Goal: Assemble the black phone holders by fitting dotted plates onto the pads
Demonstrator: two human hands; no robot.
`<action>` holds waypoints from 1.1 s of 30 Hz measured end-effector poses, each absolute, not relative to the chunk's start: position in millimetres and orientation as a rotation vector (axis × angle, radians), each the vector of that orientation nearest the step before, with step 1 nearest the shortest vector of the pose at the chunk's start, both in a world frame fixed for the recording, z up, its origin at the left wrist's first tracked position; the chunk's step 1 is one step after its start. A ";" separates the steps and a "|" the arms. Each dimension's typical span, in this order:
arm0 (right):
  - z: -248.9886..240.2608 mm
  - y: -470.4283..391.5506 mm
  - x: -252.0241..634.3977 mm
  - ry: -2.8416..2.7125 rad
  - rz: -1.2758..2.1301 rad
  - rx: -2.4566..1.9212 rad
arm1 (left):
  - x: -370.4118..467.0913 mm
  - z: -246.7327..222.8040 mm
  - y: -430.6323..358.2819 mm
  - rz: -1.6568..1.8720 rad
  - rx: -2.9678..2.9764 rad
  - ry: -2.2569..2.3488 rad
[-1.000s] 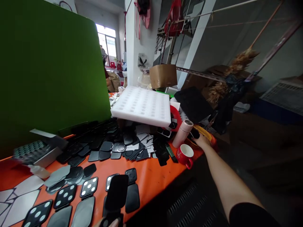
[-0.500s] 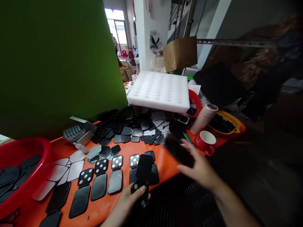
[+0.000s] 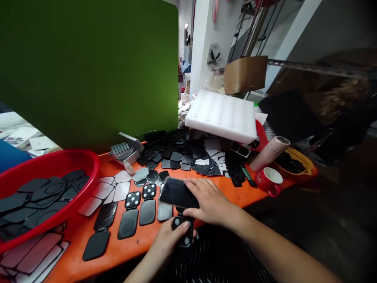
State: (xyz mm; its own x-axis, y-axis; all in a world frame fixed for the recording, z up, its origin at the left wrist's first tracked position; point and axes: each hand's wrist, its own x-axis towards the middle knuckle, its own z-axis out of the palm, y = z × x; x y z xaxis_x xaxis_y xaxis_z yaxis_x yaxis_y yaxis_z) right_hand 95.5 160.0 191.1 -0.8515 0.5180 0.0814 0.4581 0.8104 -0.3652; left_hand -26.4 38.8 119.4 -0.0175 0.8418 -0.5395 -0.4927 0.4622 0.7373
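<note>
My right hand grips a smartphone by its right end, dark screen up, in what looks like a clear case. Just below it, my left hand pinches a black folding plate with white dots, thumb on top. The phone and hand cover the upper part of that plate; whether the two touch I cannot tell. Left of my hands, similar hinged black plates lie unfolded in a row, among them a dotted one with its lower flap. Part of the row is hidden under the phone.
A red basin of black pieces stands left, beside white cards. Black parts heap up behind, below a white foam block. On the right are a red mug, a pink bottle and a yellow basket.
My right hand has brought the phone leftward from the table's right side to just above my left hand. My left hand still holds the dotted plate. The view has turned left.
</note>
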 end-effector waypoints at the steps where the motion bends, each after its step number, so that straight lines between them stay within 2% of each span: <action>1: 191.3 158.3 94.2 -2.831 0.494 -0.763 | -27.5 119.4 38.0 1.113 0.375 1.159; 9: 200.9 157.6 90.7 -2.793 0.529 -0.704 | -31.1 118.4 31.5 1.184 0.360 1.147; 16: 194.0 180.6 106.7 -2.284 0.540 -0.881 | -44.0 117.1 32.9 1.165 0.382 1.191; 21: 146.5 177.3 132.8 -1.956 0.672 -1.170 | -61.9 114.1 35.2 1.240 0.379 1.290; 28: 56.7 185.5 173.7 -1.863 0.680 -1.454 | -80.8 121.6 35.7 1.335 0.428 1.363; 33: 20.0 197.6 183.8 -1.819 0.717 -1.546 | -81.6 133.5 32.2 1.421 0.383 1.438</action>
State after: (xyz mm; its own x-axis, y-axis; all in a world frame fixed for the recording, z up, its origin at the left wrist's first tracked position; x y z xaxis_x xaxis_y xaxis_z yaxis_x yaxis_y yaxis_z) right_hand 183.8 197.6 20.0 -0.1052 0.9871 0.1205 0.6392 0.1600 -0.7522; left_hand -81.6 32.2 133.5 -0.4169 0.8014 -0.4288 -0.4193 0.2490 0.8730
